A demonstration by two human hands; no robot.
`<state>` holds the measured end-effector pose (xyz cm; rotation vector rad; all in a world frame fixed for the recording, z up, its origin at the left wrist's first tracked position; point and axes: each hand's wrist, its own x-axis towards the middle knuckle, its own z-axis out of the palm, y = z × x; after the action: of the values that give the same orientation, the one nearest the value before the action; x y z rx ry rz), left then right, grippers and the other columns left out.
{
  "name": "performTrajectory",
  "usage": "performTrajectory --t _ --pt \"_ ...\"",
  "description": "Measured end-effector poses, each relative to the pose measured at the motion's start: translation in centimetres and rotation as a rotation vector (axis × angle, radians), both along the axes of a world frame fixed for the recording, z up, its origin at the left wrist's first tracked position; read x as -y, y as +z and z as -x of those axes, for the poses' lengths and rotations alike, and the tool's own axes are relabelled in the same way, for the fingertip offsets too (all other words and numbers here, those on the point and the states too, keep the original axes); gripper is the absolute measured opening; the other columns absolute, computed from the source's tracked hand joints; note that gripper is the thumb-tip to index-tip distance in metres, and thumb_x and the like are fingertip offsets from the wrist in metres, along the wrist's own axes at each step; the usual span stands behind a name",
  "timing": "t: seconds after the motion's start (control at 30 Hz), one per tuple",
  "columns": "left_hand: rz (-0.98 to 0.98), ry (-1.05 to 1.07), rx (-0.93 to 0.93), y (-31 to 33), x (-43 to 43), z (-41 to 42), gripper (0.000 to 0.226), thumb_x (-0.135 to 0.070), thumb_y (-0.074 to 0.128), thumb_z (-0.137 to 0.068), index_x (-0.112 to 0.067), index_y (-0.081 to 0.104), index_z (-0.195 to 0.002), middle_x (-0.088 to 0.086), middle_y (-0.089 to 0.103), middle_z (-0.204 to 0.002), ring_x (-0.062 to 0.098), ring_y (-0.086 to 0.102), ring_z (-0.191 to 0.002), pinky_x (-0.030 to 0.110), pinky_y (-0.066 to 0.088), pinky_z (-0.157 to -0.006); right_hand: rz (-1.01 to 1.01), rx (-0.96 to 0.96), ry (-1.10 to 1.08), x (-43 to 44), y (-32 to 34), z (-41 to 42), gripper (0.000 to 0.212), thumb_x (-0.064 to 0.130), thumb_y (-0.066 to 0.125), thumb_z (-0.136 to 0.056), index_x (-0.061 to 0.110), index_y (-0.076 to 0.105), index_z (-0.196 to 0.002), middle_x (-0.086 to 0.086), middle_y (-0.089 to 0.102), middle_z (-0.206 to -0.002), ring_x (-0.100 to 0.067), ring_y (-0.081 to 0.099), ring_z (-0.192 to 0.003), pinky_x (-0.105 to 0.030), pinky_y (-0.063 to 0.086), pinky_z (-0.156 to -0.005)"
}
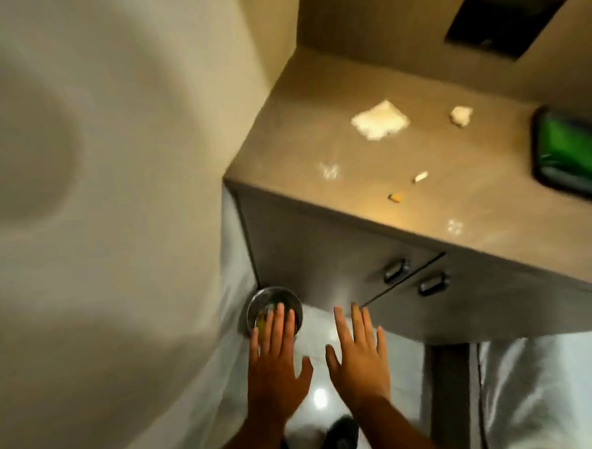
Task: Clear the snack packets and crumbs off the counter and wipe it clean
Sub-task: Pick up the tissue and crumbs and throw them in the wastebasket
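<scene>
My left hand (276,366) and my right hand (358,353) are held flat with fingers spread, palms down, below the counter's front edge, holding nothing. The left hand hovers over a small round metal bin (257,307) on the floor, with something yellow-green inside. On the tan counter (284,149) lie a flat white tissue (380,119), a small crumpled white wad (460,115), two small crumb pieces (420,177) (396,197) and faint white specks (329,171). The picture is blurred.
A dark tray with a green inside (572,156) sits at the counter's right edge. Two cabinet doors with metal handles (396,270) are below the counter. A dark opening (503,17) shows in the back wall. A pale wall fills the left side.
</scene>
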<state>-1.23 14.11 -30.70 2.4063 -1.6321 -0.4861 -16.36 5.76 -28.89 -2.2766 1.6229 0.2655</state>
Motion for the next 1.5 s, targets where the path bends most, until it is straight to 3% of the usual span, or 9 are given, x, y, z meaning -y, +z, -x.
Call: performTrajectory --t 0.17,0.3,0.47,0.77,0.87,0.97,1.23,1.37,1.5 --pt "0.060 -0.047 0.028 10.1 3.3 0.9 0.100 -0.062 0.068 -0.078 -0.020 0.040 -0.164 0.006 0.029 -0.175 0.031 0.035 -0.159 0.053 0.025 -0.123 0.219 0.114 -0.035 1.9 11.1 0.7 0.077 0.055 0.041 -0.100 0.031 0.016 -0.170 -0.004 0.009 -0.179 -0.027 0.004 -0.165 -0.042 -0.009 -0.127" --pt "0.142 -0.115 0.073 17.9 6.1 0.5 0.097 -0.062 0.061 -0.084 -0.021 0.032 -0.168 0.005 0.021 -0.178 0.028 0.027 -0.162 0.053 0.022 -0.126 0.341 0.199 -0.014 4.0 18.5 1.5 0.083 0.053 0.046 -0.102 0.034 0.003 -0.170 0.002 -0.001 -0.180 -0.021 0.000 -0.166 -0.044 -0.001 -0.129" --pt "0.246 -0.134 0.150 24.1 11.6 -0.8 0.093 -0.060 0.051 -0.090 -0.019 0.025 -0.170 0.005 0.014 -0.180 0.027 0.019 -0.165 0.052 0.015 -0.131 0.455 0.213 -0.064 9.4 25.3 4.0 0.078 0.051 0.043 -0.104 0.034 0.004 -0.170 0.002 0.001 -0.180 -0.021 0.001 -0.166 -0.047 0.006 -0.131" --pt "0.217 -0.226 0.232 26.2 19.9 -0.4 0.088 -0.065 0.037 -0.097 -0.027 0.008 -0.172 -0.001 0.001 -0.180 0.023 0.003 -0.167 0.049 0.002 -0.132 0.424 0.166 -0.078 18.9 27.7 4.4 0.073 0.053 0.036 -0.106 0.033 0.004 -0.170 0.001 -0.001 -0.179 -0.021 -0.006 -0.165 -0.048 -0.003 -0.131" --pt "0.187 -0.238 0.224 26.0 22.1 0.4 0.082 -0.064 0.029 -0.100 -0.035 0.000 -0.170 -0.006 -0.007 -0.179 0.019 -0.002 -0.166 0.042 -0.005 -0.133 0.373 0.186 -0.070 21.6 27.2 4.5 0.069 0.049 0.037 -0.108 0.032 0.012 -0.169 0.001 0.006 -0.179 -0.021 -0.001 -0.166 -0.048 -0.005 -0.130" --pt "0.134 -0.258 0.185 26.0 24.3 1.5 0.078 -0.059 0.035 -0.103 -0.038 -0.002 -0.169 -0.009 -0.005 -0.179 0.018 0.002 -0.167 0.041 -0.001 -0.130 0.289 0.208 -0.038 24.1 26.6 4.4 0.066 0.045 0.042 -0.108 0.029 0.022 -0.168 0.002 0.017 -0.178 -0.021 0.009 -0.166 -0.049 -0.005 -0.130" --pt "0.065 -0.231 0.111 25.0 26.8 2.6 0.059 -0.043 0.049 -0.106 -0.034 0.036 -0.163 -0.010 0.039 -0.167 0.013 0.034 -0.154 0.034 0.030 -0.126 0.189 0.146 0.138 27.3 24.7 3.4 0.067 0.033 0.057 -0.101 0.026 0.035 -0.164 0.002 0.037 -0.170 -0.024 0.025 -0.161 -0.054 -0.002 -0.132" --pt "0.105 -0.251 0.156 24.3 26.8 2.4 0.046 -0.045 0.042 -0.109 -0.033 0.056 -0.151 -0.013 0.057 -0.148 0.012 0.050 -0.133 0.030 0.043 -0.109 0.231 0.136 0.176 27.6 23.9 2.9 0.044 0.031 0.049 -0.104 0.027 0.058 -0.146 0.005 0.058 -0.149 -0.022 0.043 -0.148 -0.055 0.000 -0.131" --pt "0.121 -0.273 0.207 24.2 27.8 1.6 0.036 -0.047 0.048 -0.108 -0.035 0.069 -0.134 -0.010 0.065 -0.130 0.015 0.057 -0.118 0.031 0.047 -0.100 0.259 0.117 0.145 27.6 23.4 2.8 0.031 0.030 0.057 -0.103 0.028 0.073 -0.129 0.006 0.066 -0.137 -0.022 0.053 -0.138 -0.056 0.007 -0.132"
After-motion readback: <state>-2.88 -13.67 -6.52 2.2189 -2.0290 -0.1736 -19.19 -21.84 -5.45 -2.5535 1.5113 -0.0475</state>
